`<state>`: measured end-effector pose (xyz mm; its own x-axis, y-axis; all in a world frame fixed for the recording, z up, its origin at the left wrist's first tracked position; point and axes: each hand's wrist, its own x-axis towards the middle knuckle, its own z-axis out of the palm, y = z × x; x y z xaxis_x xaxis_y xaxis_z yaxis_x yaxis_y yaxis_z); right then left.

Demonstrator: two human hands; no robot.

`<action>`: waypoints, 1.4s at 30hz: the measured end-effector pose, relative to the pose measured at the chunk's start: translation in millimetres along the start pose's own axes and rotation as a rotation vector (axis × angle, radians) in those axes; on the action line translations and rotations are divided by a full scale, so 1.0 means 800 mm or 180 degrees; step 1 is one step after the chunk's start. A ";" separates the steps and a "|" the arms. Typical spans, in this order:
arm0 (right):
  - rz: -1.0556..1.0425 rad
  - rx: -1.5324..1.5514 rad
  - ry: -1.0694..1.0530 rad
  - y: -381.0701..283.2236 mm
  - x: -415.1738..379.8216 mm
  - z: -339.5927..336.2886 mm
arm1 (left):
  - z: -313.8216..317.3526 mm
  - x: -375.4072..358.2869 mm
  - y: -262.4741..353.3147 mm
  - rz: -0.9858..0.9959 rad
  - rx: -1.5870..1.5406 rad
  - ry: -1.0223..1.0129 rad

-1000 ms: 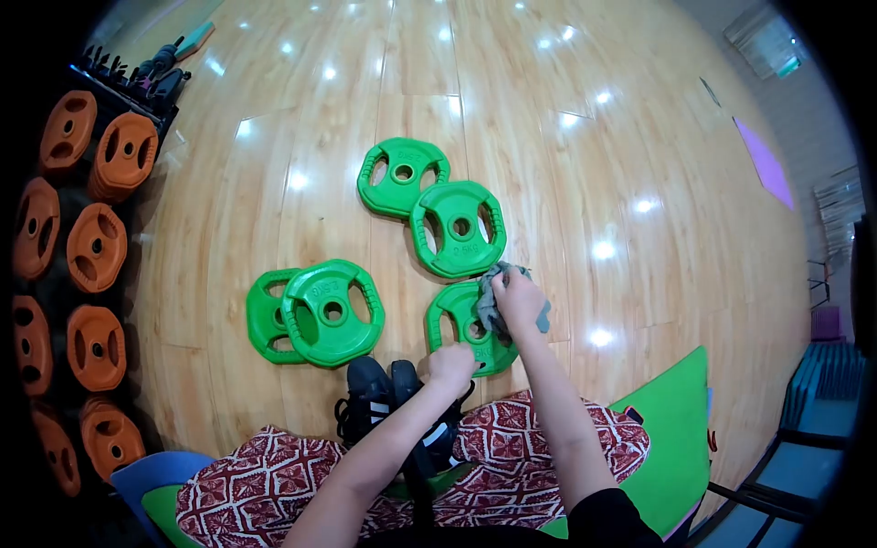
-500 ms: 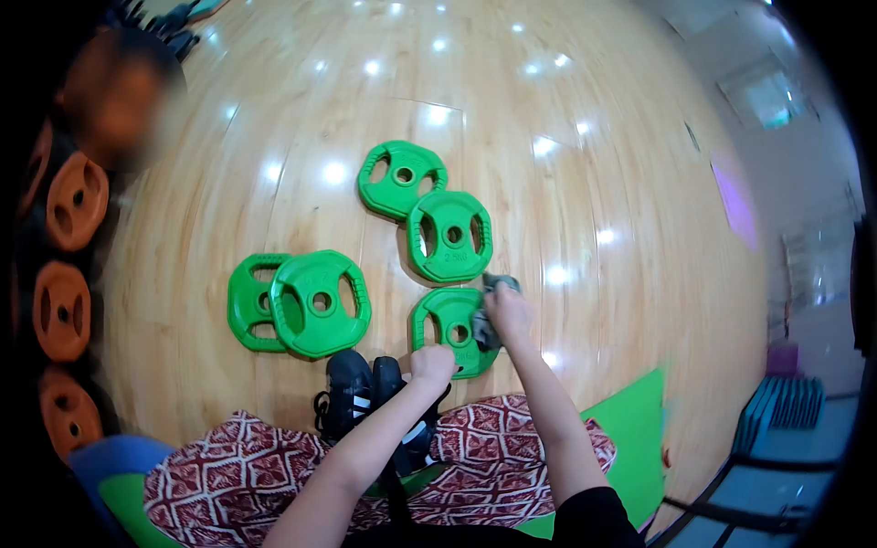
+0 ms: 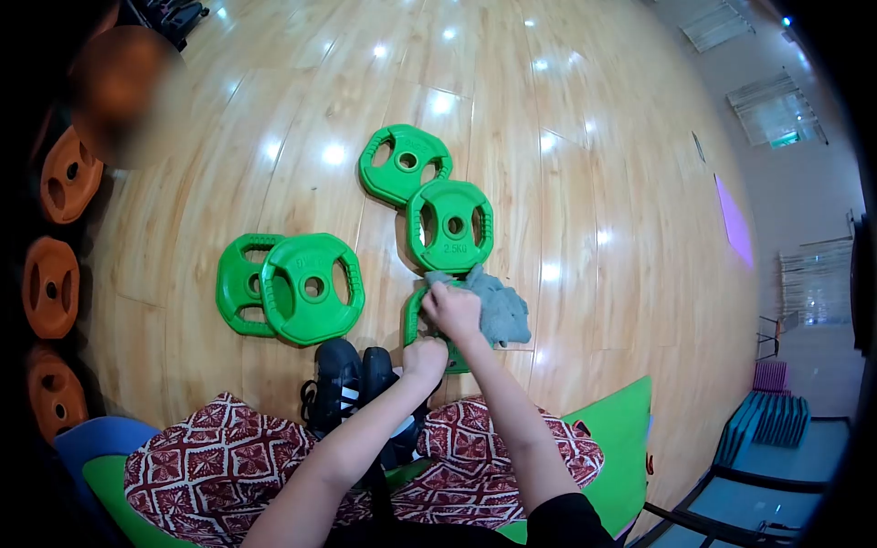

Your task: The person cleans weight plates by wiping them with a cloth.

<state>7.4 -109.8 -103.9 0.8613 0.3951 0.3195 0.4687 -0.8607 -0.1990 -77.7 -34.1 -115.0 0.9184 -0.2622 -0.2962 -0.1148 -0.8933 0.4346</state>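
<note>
My right hand (image 3: 454, 309) is closed on a crumpled grey-green cloth (image 3: 501, 310), pressed over the top of the nearest green weight plate (image 3: 411, 320). Much of that plate is hidden under the cloth and my hands. My left hand (image 3: 427, 358) is closed around the plate's near left rim. Just beyond lies another green plate (image 3: 448, 251) marked 2.5KG, its edge resting against or over a farther green plate (image 3: 388, 183). To the left, one green plate (image 3: 315, 324) overlaps a second one (image 3: 239, 288).
Several orange weight plates (image 3: 50, 288) line the left side. Black shoes (image 3: 338, 374) and patterned trousers (image 3: 219, 466) are close in front of me, over a green mat (image 3: 617, 438). Teal stacked items (image 3: 763, 425) stand at the right on the wooden floor (image 3: 639, 292).
My right hand has moved left across the near plate, and the cloth now spreads out to its right. My left hand stays at the plate's rim. The whole view has shifted slightly.
</note>
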 end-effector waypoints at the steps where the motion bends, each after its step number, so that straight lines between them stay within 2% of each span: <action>1: 0.0130 -0.0090 0.0097 0.015 -0.002 -0.001 | -0.008 -0.002 0.001 0.0020 -0.0166 -0.0062; 4: 0.0530 -0.0682 0.0373 0.070 -0.022 -0.017 | -0.006 0.003 -0.001 -0.0098 -0.0229 -0.0253; 6: 0.1156 -0.0938 -0.0197 0.111 -0.037 -0.026 | -0.013 -0.001 -0.001 0.0099 -0.0256 -0.0233; 8: 0.1388 -0.0838 -0.0188 0.133 -0.042 -0.039 | -0.016 0.004 -0.003 0.0152 -0.0243 -0.0246; 11: 0.1411 -0.0472 0.0226 0.068 -0.014 -0.055 | -0.025 0.010 0.000 0.0019 -0.0217 -0.0602; 13: 0.0860 -0.0022 0.0322 0.016 -0.001 -0.042 | -0.031 0.015 -0.001 0.0067 -0.0083 -0.0833; 14: 0.0816 0.0221 0.0055 -0.011 0.003 -0.035 | -0.026 0.015 0.000 0.0098 -0.0032 -0.0851; 15: 0.0488 0.0421 0.0185 -0.029 0.003 -0.019 | -0.025 0.014 0.001 -0.0097 -0.0127 -0.0809; 16: 0.0185 0.0382 -0.0245 -0.039 0.005 -0.019 | -0.026 0.012 0.000 -0.0294 -0.0213 -0.0767; 17: 0.0287 0.0383 -0.0140 -0.034 0.004 -0.010 | -0.025 0.009 0.005 -0.0566 -0.0212 -0.0751; 18: 0.0377 0.0378 -0.0051 -0.021 -0.001 -0.001 | -0.021 0.007 0.000 -0.0026 0.0168 -0.0802; 20: 0.0328 0.0181 -0.0031 0.014 -0.010 -0.007 | -0.021 0.001 -0.001 0.0168 -0.0026 -0.0252; 24: 0.0988 -0.0721 0.0037 0.081 -0.023 -0.021 | -0.023 0.008 -0.002 0.0131 -0.0094 -0.0520; 26: 0.1390 -0.1040 -0.0139 0.110 -0.025 -0.019 | -0.022 0.012 -0.005 0.0160 -0.0110 -0.0603; 30: 0.1796 -0.0812 0.0192 0.093 0.004 -0.057 | -0.025 0.014 -0.004 0.0212 -0.0040 -0.0757; 32: 0.1519 -0.0190 0.0547 0.044 0.019 -0.071 | -0.032 0.014 -0.002 0.0121 -0.0026 -0.0881; 34: 0.0903 0.0161 0.0539 0.010 0.017 -0.052 | -0.031 0.017 0.000 0.0070 0.0039 -0.0987; 36: 0.0426 0.0604 0.0162 -0.018 0.013 -0.031 | -0.026 0.020 -0.005 0.0071 0.0097 -0.0912; 37: 0.0465 0.0637 0.0196 -0.018 0.008 -0.021 | -0.027 0.020 -0.004 -0.0225 -0.0030 -0.1108; 38: 0.0383 0.0769 0.0057 -0.015 0.002 -0.008 | -0.022 0.019 -0.005 -0.0098 0.0009 -0.1163; 39: 0.0293 0.0902 -0.0077 -0.012 -0.001 -0.002 | -0.025 0.015 -0.004 0.0000 -0.0030 -0.0965; 40: 0.0469 0.0869 -0.0349 -0.007 -0.004 -0.010 | -0.027 0.009 -0.003 0.0095 -0.0071 -0.0774; 42: 0.0080 0.0649 -0.0163 0.014 -0.013 -0.007 | -0.018 0.006 -0.008 0.0337 -0.0214 -0.0342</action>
<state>2.6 -125.2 -103.8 0.8796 0.3946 0.2656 0.4724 -0.7897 -0.3914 -67.3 -24.5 -107.1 0.8564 -0.3943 -0.3333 -0.1800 -0.8330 0.5232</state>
